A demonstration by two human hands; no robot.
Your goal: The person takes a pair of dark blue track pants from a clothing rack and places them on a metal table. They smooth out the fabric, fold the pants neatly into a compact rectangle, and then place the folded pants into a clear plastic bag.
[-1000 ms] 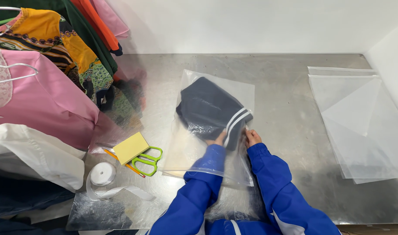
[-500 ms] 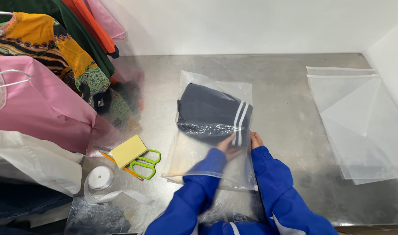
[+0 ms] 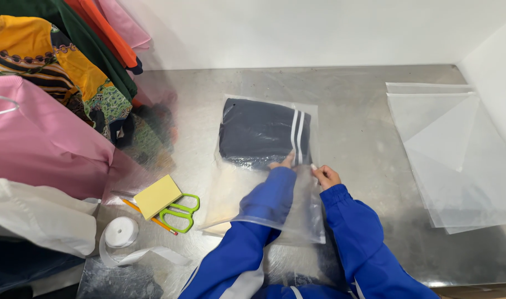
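Folded dark clothing (image 3: 258,133) with two white stripes lies inside a clear plastic bag (image 3: 305,221) at the centre of the frame, flat on the metal table (image 3: 363,127). Your left hand (image 3: 283,162) is pushed into the bag's open end, the blue sleeve inside the plastic, fingertips touching the near edge of the clothing; whether it grips the cloth I cannot tell. Your right hand (image 3: 326,176) sits just to the right of it, fingers pinched narrow on the bag's right edge. At the right of the frame a stack of empty clear bags (image 3: 452,160) lies well apart. At lower left you have a yellow pad (image 3: 156,196) resting over green-handled scissors (image 3: 181,213) and a pencil (image 3: 153,220), with a roll of white tape (image 3: 120,232) near them. Hanging clothes (image 3: 48,111) in pink, yellow, green and orange fill the upper left.
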